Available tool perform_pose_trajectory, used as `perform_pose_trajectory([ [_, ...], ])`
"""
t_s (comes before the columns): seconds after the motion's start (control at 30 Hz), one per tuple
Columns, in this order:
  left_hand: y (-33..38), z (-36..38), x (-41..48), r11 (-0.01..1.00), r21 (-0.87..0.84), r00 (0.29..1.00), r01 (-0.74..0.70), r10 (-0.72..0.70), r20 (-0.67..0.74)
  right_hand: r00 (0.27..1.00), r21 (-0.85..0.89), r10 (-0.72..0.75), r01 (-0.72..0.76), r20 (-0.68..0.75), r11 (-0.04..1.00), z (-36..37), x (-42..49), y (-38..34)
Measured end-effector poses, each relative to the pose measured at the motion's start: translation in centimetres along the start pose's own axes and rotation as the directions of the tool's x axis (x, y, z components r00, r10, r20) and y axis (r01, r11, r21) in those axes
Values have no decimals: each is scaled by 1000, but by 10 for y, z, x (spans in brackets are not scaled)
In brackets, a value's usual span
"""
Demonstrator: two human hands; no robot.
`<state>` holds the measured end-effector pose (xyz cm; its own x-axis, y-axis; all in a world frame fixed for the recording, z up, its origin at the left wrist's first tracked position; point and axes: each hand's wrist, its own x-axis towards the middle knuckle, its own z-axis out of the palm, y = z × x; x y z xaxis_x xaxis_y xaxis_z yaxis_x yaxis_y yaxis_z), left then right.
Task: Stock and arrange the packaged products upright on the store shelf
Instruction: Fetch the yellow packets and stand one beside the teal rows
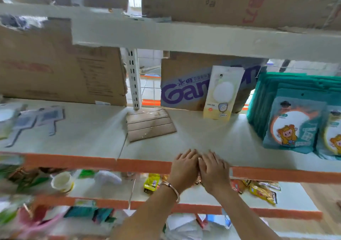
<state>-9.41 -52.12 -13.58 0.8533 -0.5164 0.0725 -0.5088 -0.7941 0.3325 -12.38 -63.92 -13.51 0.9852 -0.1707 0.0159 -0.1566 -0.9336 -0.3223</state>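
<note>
My left hand (184, 167) and my right hand (214, 169) lie side by side, palms down, on the front edge of the white shelf (193, 136), fingers fairly straight. Something small and orange shows under them at the shelf's lip; I cannot tell what it is. A pale yellow packet (222, 92) stands upright at the back, leaning on a cardboard box with purple lettering (184, 86). To the right, a row of teal packets with a cartoon figure (293, 121) stands upright, front to back.
A flat piece of cardboard (149, 123) lies mid-shelf. Grey carded items (36, 119) lie at the left. Large cardboard boxes (60, 70) fill the back left and the shelf above. Lower shelves hold loose snack packets (262, 191) and a cup (61, 181).
</note>
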Motion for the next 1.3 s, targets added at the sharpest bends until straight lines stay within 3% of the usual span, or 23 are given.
perform_pose_trajectory([
  [0.1, -8, -1, -50, 999, 52, 1000, 10, -9, -17, 996, -125, -84, 83, -4, 989, 17, -36, -13],
  [0.17, -13, -8, -79, 995, 66, 997, 80, -81, 8, 998, -166, -65, 66, 12, 984, 28, -55, -23],
  [0.23, -25, -11, -106, 993, 74, 996, 89, -88, -28, 993, -119, -99, 106, 66, 987, 35, -72, -38],
  [0.3, -35, -23, -133, 986, 62, 983, 154, -159, 88, 980, -103, -151, 165, 126, 981, 39, -86, -57],
  [0.37, -59, -32, -153, 981, 91, 985, 169, -173, 29, 950, -90, -176, 205, 258, 975, 44, -88, -76],
  [0.43, -81, -49, -168, 960, 158, 971, 233, -237, 12, 928, -95, -222, 260, 301, 961, 44, -86, -99],
  [0.6, -149, -92, -209, 902, 147, 911, 407, -413, 12, 892, -81, -337, 376, 303, 923, 36, -67, -177],
  [0.77, -235, -137, -241, 836, 94, 840, 541, -530, -115, 831, 8, -483, 500, 275, 866, 51, -38, -279],
  [1.0, -352, -196, -262, 805, 24, 797, 592, -581, -166, 748, -1, -594, 622, 295, 783, 90, -3, -421],
  [1.13, -415, -217, -272, 769, -110, 737, 629, -635, -232, 812, 147, -507, 486, 289, 862, 112, 9, -484],
  [1.2, -440, -228, -272, 712, -289, 684, 640, -699, -207, 799, 283, -509, 432, 320, 856, 122, 11, -510],
  [1.23, -450, -234, -270, 631, -451, 628, 631, -757, -181, 795, 418, -500, 347, 343, 840, 125, 11, -522],
  [1.3, -470, -247, -264, 353, -782, 509, 514, -859, -54, 795, 709, -406, -43, 451, 704, 128, 12, -544],
])
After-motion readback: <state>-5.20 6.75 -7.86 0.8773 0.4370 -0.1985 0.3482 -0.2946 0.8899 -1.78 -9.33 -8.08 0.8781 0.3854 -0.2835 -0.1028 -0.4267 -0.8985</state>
